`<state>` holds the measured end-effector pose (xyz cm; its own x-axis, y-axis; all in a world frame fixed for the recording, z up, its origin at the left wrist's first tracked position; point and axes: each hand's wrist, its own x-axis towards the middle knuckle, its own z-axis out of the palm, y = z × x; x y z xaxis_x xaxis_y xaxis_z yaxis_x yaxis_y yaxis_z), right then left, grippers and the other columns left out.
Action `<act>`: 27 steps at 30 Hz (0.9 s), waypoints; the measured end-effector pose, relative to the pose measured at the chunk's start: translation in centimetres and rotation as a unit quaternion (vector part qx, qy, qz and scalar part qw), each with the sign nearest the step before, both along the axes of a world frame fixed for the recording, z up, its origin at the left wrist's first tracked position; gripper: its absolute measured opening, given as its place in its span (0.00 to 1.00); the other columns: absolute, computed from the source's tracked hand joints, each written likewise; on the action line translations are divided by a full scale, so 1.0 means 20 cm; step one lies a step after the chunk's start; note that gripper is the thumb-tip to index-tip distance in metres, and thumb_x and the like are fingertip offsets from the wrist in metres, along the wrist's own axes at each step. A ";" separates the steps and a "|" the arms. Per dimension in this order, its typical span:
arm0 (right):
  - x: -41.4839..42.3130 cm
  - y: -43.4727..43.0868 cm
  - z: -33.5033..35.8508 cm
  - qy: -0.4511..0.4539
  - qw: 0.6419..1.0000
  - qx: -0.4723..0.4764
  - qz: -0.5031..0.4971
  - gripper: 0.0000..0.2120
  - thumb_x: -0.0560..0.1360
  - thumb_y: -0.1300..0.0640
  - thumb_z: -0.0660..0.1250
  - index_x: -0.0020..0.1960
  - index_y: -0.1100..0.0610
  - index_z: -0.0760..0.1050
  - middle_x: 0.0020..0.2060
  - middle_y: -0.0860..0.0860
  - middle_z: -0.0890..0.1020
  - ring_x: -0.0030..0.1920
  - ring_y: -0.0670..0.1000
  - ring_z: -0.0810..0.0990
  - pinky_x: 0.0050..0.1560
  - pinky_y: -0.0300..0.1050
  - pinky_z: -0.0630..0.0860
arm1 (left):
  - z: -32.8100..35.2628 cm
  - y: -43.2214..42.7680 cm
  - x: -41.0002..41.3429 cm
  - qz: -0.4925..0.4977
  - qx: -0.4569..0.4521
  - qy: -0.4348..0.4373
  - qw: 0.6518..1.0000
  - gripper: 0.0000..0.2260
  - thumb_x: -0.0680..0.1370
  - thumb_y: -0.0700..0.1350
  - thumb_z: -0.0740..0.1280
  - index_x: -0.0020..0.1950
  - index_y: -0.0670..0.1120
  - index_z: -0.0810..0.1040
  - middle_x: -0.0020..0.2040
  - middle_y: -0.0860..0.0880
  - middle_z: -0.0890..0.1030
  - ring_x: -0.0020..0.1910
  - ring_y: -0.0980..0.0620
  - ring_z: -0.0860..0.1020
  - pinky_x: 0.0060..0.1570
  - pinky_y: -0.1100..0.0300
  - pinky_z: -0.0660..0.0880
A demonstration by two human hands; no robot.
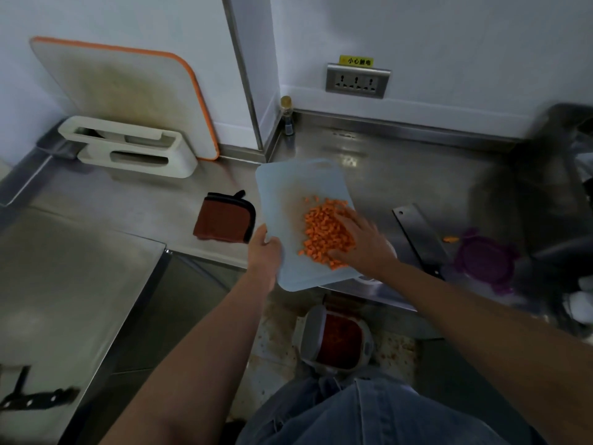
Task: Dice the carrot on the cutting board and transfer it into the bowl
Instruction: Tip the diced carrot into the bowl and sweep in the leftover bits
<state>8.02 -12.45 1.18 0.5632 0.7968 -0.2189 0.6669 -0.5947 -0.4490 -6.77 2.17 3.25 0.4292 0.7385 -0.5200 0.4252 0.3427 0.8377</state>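
A pale blue cutting board (285, 187) is lifted off the steel counter, tilted toward the right. My left hand (264, 252) grips its left edge, thumb on top. A pile of diced carrot (324, 232) lies on the board's right half. My right hand (362, 242) rests flat against the pile's right side, fingers spread over the dice. A white bowl (393, 250) sits under the board's right edge, almost wholly hidden by the board and my right hand; only slivers of its rim show.
A cleaver (420, 236) lies on the counter right of the bowl, beside a purple lid (484, 261) and a carrot scrap (451, 239). A brown cloth (224, 221) lies left of the board. A bin with carrot waste (337, 342) stands on the floor below.
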 end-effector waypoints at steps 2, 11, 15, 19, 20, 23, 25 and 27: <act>0.00 0.00 -0.02 -0.007 1.000 0.007 -0.006 0.37 0.74 0.43 0.69 0.77 0.48 0.57 0.76 0.51 0.57 0.73 0.58 0.59 0.71 0.58 0.62 | -0.01 0.02 0.01 -0.010 0.008 0.002 1.000 0.22 0.82 0.35 0.56 0.75 0.47 0.63 0.70 0.42 0.72 0.67 0.42 0.72 0.56 0.58 0.68; 0.01 -0.08 -0.08 -0.021 0.997 0.052 -0.061 0.15 0.77 0.58 0.67 0.62 0.61 0.71 0.57 0.57 0.71 0.56 0.57 0.73 0.50 0.48 0.73 | -0.02 0.04 0.04 0.017 -0.006 -0.023 1.000 0.18 0.81 0.33 0.54 0.62 0.51 0.72 0.54 0.49 0.78 0.47 0.50 0.77 0.49 0.59 0.70; 0.03 -0.14 -0.11 -0.037 0.994 0.041 -0.094 0.10 0.76 0.62 0.66 0.56 0.62 0.74 0.54 0.59 0.72 0.52 0.60 0.75 0.48 0.49 0.72 | -0.03 0.04 0.05 -0.002 0.008 -0.029 1.000 0.20 0.80 0.31 0.54 0.63 0.48 0.75 0.53 0.46 0.81 0.44 0.50 0.79 0.44 0.60 0.73; 0.00 -0.13 -0.07 -0.060 0.988 0.089 -0.108 0.15 0.75 0.58 0.68 0.59 0.62 0.74 0.57 0.59 0.73 0.56 0.61 0.74 0.52 0.56 0.75 | -0.01 0.03 0.05 -0.016 0.011 -0.028 0.999 0.20 0.81 0.32 0.53 0.66 0.48 0.74 0.51 0.47 0.80 0.42 0.53 0.78 0.36 0.67 0.75; -0.01 -0.10 -0.05 -0.065 0.989 0.103 -0.088 0.20 0.74 0.56 0.69 0.64 0.59 0.73 0.61 0.58 0.72 0.60 0.60 0.72 0.56 0.58 0.74 | -0.02 0.03 0.06 -0.016 0.008 -0.029 0.999 0.20 0.81 0.32 0.53 0.67 0.48 0.74 0.54 0.47 0.80 0.44 0.52 0.78 0.40 0.64 0.76; -0.08 0.00 0.02 -0.061 0.994 0.088 0.007 0.31 0.75 0.49 0.69 0.75 0.47 0.61 0.76 0.51 0.58 0.73 0.58 0.59 0.69 0.58 0.65 | -0.03 0.01 0.07 -0.013 -0.004 -0.029 0.999 0.21 0.81 0.33 0.53 0.70 0.48 0.72 0.59 0.45 0.79 0.51 0.47 0.78 0.55 0.54 0.75; -0.12 0.07 0.03 -0.093 0.991 0.054 0.078 0.31 0.77 0.49 0.66 0.77 0.45 0.58 0.78 0.50 0.53 0.76 0.57 0.52 0.72 0.60 0.57 | -0.03 0.00 0.07 -0.024 0.001 -0.033 0.999 0.21 0.81 0.32 0.52 0.67 0.47 0.74 0.56 0.44 0.80 0.48 0.48 0.78 0.52 0.55 0.74; -0.15 0.10 0.02 -0.129 0.984 0.031 0.117 0.26 0.79 0.51 0.63 0.75 0.45 0.62 0.78 0.51 0.55 0.76 0.56 0.54 0.71 0.58 0.55 | -0.04 -0.01 0.08 -0.023 0.003 -0.048 0.999 0.20 0.80 0.31 0.52 0.65 0.46 0.75 0.54 0.44 0.81 0.47 0.47 0.78 0.50 0.54 0.75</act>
